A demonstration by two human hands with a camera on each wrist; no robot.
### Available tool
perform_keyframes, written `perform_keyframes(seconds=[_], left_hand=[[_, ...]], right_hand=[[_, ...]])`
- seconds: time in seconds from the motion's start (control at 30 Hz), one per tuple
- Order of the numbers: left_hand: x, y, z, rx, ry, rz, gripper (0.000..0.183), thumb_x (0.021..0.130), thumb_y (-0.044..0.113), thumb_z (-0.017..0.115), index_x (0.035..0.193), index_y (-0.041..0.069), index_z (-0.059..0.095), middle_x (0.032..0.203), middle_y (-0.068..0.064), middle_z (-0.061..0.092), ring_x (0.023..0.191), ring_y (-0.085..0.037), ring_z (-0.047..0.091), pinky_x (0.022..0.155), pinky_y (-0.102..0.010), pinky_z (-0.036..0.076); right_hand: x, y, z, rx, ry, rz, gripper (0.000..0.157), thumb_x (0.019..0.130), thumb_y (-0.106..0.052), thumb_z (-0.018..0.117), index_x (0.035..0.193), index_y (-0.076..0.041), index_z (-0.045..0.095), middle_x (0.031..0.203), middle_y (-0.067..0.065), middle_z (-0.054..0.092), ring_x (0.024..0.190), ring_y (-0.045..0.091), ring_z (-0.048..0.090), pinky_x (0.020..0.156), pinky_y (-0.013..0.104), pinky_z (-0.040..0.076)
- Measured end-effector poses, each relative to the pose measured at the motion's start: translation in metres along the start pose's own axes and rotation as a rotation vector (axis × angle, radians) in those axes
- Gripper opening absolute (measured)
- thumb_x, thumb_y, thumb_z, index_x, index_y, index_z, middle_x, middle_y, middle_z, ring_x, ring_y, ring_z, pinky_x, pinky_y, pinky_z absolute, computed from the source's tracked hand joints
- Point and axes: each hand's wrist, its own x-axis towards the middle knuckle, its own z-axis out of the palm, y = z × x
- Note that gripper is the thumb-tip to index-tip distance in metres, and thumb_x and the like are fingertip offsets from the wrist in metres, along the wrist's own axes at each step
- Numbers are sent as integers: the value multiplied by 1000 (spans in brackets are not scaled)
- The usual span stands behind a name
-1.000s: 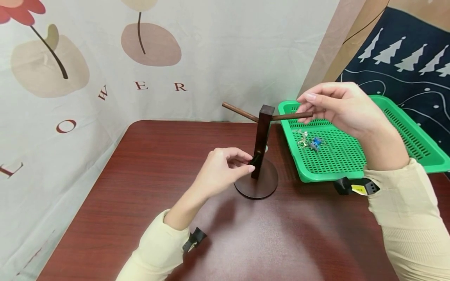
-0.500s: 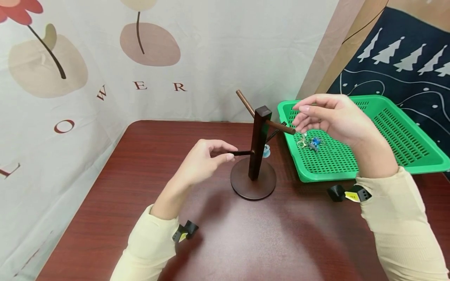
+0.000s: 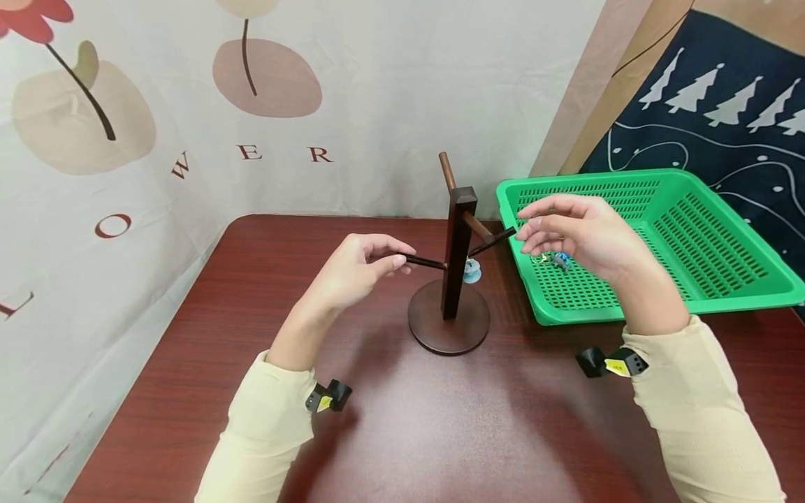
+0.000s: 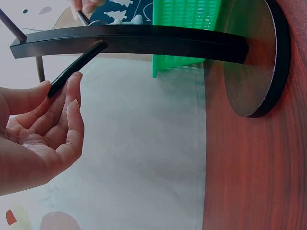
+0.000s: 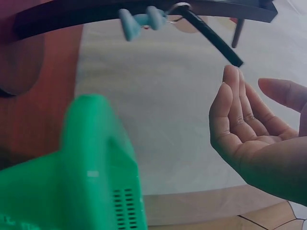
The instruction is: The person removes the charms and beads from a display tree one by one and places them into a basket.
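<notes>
A dark wooden stand (image 3: 457, 258) with a round base and several pegs stands upright on the table. My left hand (image 3: 349, 274) pinches the end of its lower left peg (image 4: 79, 67) between thumb and fingers. On the lower right peg (image 3: 493, 241), a light blue keychain (image 5: 141, 20) hangs by a metal ring close to the post. My right hand (image 3: 588, 234) is beside that peg's tip, fingers loosely extended and holding nothing. In the right wrist view, its fingertips (image 5: 232, 72) are right at the peg's end. The two upper pegs carry nothing.
A green plastic basket (image 3: 742, 302) stands right of the stand, with small trinkets (image 3: 562, 260), one of them blue, inside it near the left wall. Reddish-brown wood covers the table (image 3: 283, 251). A printed cloth (image 3: 390, 84) hangs behind.
The stand has turned, bringing the lower right peg and its light blue keychain into view. My left hand has moved left with its peg. My right hand has come down and slightly left.
</notes>
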Motion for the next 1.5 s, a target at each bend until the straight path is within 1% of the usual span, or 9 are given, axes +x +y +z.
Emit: perform_keyframes(seconds=[0.17,0.27,0.4,0.6,0.77,0.87,1.17,1.37,1.5], left_hand=[[1,-1,-1,-6,-6,5,18,89,3,56,105,0,65,80,-9,67,79,-16,61,76,-30,48],[1,-1,-1,-10,-8,8,19,89,3,56,105,-1,65,81,-9,67,80,-16,62,76,-31,48],[2,-3,-1,-14,-9,12,19,89,3,56,105,-1,65,81,-9,67,80,-16,62,76,-31,48],[2,-3,-2,-17,-8,25,18,89,3,56,105,-1,65,79,-9,67,78,-16,62,75,-31,48],[2,-3,-1,-21,-12,23,18,89,3,56,105,-1,65,82,-13,67,79,-16,62,76,-31,48],[2,-3,-1,-19,-11,18,18,89,3,56,105,-1,65,84,-16,67,79,-16,62,76,-31,48],[2,-3,-1,-10,-12,18,18,90,3,56,105,0,65,84,-16,67,79,-16,63,76,-31,48],[2,-3,-1,-3,-12,25,18,89,3,56,105,-1,65,83,-16,67,79,-16,62,76,-31,48],[2,-3,-1,-1,-10,19,18,89,3,56,104,0,65,82,-13,67,78,-16,62,75,-31,48]], right_hand=[[0,10,5,-46,50,73,14,90,0,53,98,-3,65,87,11,67,73,22,64,68,29,52],[1,18,9,-58,62,95,15,89,1,53,95,-7,65,87,9,68,73,21,64,68,30,52],[3,28,14,-61,64,116,14,89,2,53,92,-8,62,89,9,68,73,20,65,67,31,52],[7,36,22,-149,54,141,5,88,0,56,93,0,58,91,7,68,73,19,64,69,31,52],[11,43,27,-186,48,151,21,86,3,57,103,15,56,87,7,67,72,19,64,68,31,52],[13,47,29,-207,42,161,27,85,5,56,108,20,52,84,9,66,70,17,64,67,30,52],[13,60,34,-207,39,228,34,85,2,59,115,14,50,83,7,64,74,21,63,70,31,52],[12,62,35,-210,24,242,34,81,5,62,113,11,52,88,9,62,74,20,63,69,32,52],[10,63,36,-200,3,254,32,79,6,63,109,11,53,88,11,60,74,19,62,69,31,51]])
